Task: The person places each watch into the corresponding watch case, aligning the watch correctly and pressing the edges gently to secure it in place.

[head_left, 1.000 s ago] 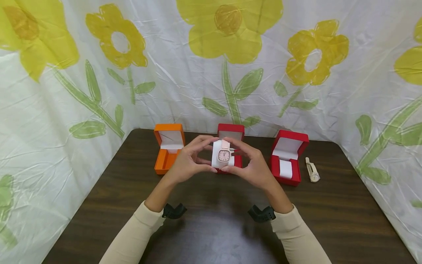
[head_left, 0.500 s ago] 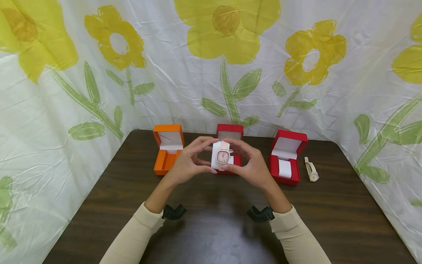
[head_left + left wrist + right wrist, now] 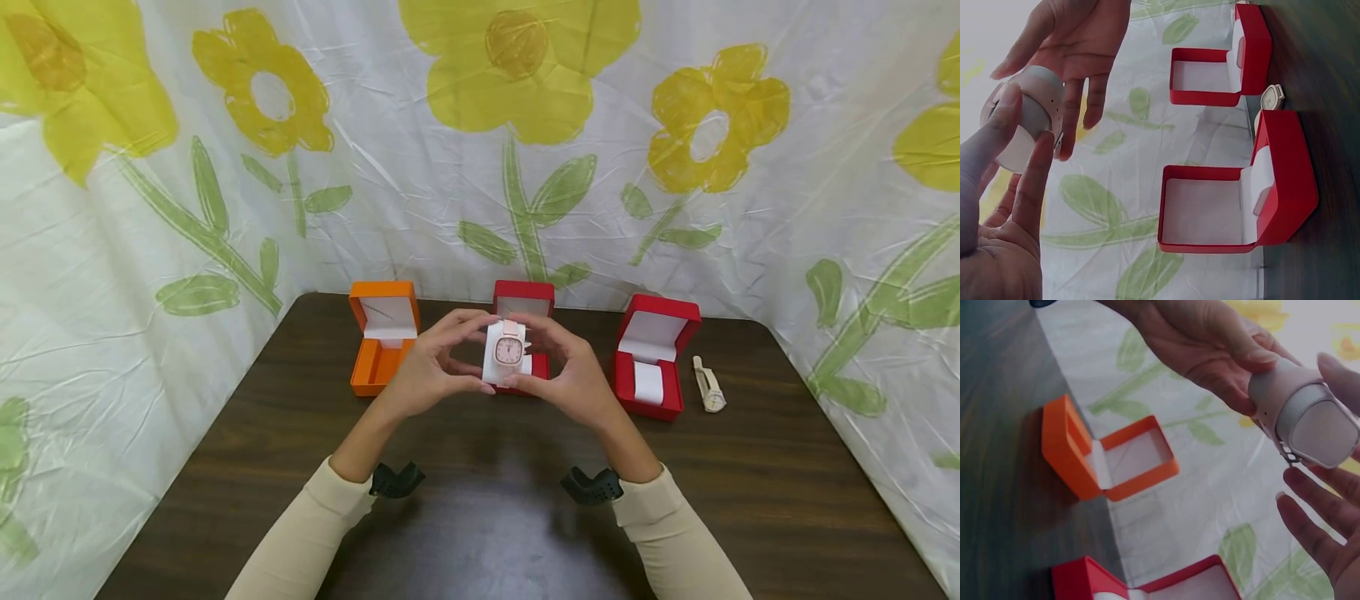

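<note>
A pink-strapped watch with a squarish face is wrapped around a white watch cushion, raised over the table between both hands. My left hand pinches the cushion's left end between thumb and fingertips. From the other side my right hand holds the watch, with fingertips at the top of the strap and thumb at the bottom. In the right wrist view the strap's buckle shows at the side of the cushion. Behind the hands stands a red watch box, lid up, partly covered by them.
An orange watch box stands lid-up at the left, its lower compartment bare. Another red watch box sits lid-up at the right with a white cushion inside. Beside it a cream watch lies on the dark wooden table. A flowered curtain hangs behind.
</note>
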The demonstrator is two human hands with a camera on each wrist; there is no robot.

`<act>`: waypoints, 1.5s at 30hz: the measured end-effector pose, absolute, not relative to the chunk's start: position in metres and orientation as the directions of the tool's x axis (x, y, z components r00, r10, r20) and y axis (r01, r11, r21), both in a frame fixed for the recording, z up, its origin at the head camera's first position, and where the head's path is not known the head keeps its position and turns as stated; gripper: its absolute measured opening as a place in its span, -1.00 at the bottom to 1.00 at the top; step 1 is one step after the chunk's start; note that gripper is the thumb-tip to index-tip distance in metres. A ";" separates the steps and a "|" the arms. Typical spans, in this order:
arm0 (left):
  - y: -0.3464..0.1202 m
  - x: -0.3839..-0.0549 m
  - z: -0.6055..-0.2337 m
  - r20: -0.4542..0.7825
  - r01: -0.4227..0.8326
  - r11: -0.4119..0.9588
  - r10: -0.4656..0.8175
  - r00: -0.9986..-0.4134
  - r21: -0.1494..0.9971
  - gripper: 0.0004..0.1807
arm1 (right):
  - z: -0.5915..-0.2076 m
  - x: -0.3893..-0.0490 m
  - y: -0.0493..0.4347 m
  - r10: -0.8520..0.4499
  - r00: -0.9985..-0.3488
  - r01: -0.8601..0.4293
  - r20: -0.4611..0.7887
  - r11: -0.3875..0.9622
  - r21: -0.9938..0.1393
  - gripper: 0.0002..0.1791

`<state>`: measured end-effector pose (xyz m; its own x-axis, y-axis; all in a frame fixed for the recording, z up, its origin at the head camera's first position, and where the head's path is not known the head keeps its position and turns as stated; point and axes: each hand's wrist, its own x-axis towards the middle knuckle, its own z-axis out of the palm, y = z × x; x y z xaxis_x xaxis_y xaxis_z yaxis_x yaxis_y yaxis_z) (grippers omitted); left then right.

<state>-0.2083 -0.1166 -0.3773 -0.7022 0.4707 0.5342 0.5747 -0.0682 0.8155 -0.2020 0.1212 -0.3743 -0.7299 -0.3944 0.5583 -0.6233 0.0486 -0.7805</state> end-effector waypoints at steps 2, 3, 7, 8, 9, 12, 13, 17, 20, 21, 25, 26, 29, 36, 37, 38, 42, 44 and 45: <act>-0.117 -0.209 -0.378 0.534 0.569 -0.077 0.467 -0.705 0.819 -0.12 | -0.373 -0.201 0.121 -0.408 -0.717 -0.636 0.565 0.052 -0.770 -0.16; -0.117 -0.209 -0.378 0.534 0.567 -0.080 0.464 -0.706 0.820 -0.11 | -0.371 -0.200 0.121 -0.412 -0.710 -0.645 0.571 0.053 -0.763 -0.14; -0.116 -0.210 -0.377 0.526 0.558 -0.076 0.459 -0.716 0.826 -0.11 | -0.360 -0.191 0.118 -0.412 -0.692 -0.667 0.593 0.050 -0.743 -0.20; -0.116 -0.210 -0.377 0.521 0.555 -0.071 0.458 -0.720 0.829 -0.10 | -0.357 -0.188 0.117 -0.409 -0.690 -0.670 0.597 0.048 -0.741 -0.22; -0.116 -0.210 -0.377 0.515 0.550 -0.065 0.457 -0.725 0.833 -0.10 | -0.355 -0.187 0.116 -0.407 -0.689 -0.671 0.599 0.047 -0.740 -0.24; -0.117 -0.209 -0.375 0.502 0.539 -0.056 0.456 -0.735 0.840 -0.10 | -0.353 -0.184 0.115 -0.400 -0.694 -0.666 0.598 0.042 -0.745 -0.27; -0.117 -0.208 -0.375 0.499 0.536 -0.055 0.454 -0.738 0.842 -0.10 | -0.353 -0.184 0.114 -0.399 -0.695 -0.665 0.598 0.041 -0.746 -0.27; -0.118 -0.207 -0.375 0.492 0.526 -0.058 0.452 -0.744 0.848 -0.10 | -0.365 -0.192 0.115 -0.393 -0.698 -0.663 0.599 0.037 -0.748 -0.24; -0.118 -0.207 -0.375 0.486 0.521 -0.052 0.451 -0.749 0.852 -0.10 | -0.374 -0.198 0.116 -0.390 -0.696 -0.666 0.603 0.035 -0.745 -0.21; -0.119 -0.207 -0.376 0.486 0.523 -0.050 0.450 -0.749 0.851 -0.10 | -0.376 -0.199 0.116 -0.390 -0.694 -0.668 0.606 0.032 -0.744 -0.20; -0.119 -0.208 -0.377 0.491 0.531 -0.044 0.449 -0.746 0.846 -0.11 | -0.379 -0.201 0.117 -0.393 -0.681 -0.677 0.618 0.016 -0.736 -0.21; -0.119 -0.208 -0.377 0.493 0.531 -0.046 0.449 -0.745 0.846 -0.11 | -0.379 -0.201 0.118 -0.395 -0.677 -0.680 0.621 0.012 -0.733 -0.22; -0.119 -0.209 -0.377 0.496 0.530 -0.057 0.450 -0.743 0.846 -0.11 | -0.378 -0.202 0.119 -0.403 -0.674 -0.681 0.619 0.017 -0.732 -0.20; -0.120 -0.211 -0.377 0.505 0.525 -0.085 0.438 -0.744 0.847 -0.12 | -0.365 -0.196 0.120 -0.433 -0.695 -0.661 0.574 0.070 -0.747 -0.03; -0.120 -0.210 -0.376 0.504 0.524 -0.084 0.435 -0.746 0.848 -0.12 | -0.361 -0.194 0.120 -0.433 -0.697 -0.660 0.572 0.076 -0.747 -0.05; -0.120 -0.210 -0.376 0.502 0.521 -0.083 0.434 -0.748 0.849 -0.12 | -0.358 -0.192 0.120 -0.431 -0.700 -0.659 0.569 0.085 -0.747 -0.08; -0.121 -0.210 -0.374 0.487 0.514 -0.064 0.441 -0.754 0.855 -0.11 | -0.351 -0.187 0.120 -0.420 -0.719 -0.649 0.554 0.121 -0.751 -0.16; -0.122 -0.209 -0.376 0.469 0.506 -0.046 0.457 -0.756 0.861 -0.10 | -0.353 -0.186 0.119 -0.418 -0.723 -0.648 0.550 0.135 -0.750 -0.17; -0.123 -0.209 -0.377 0.461 0.502 -0.039 0.464 -0.757 0.864 -0.10 | -0.356 -0.187 0.118 -0.418 -0.722 -0.651 0.551 0.139 -0.747 -0.17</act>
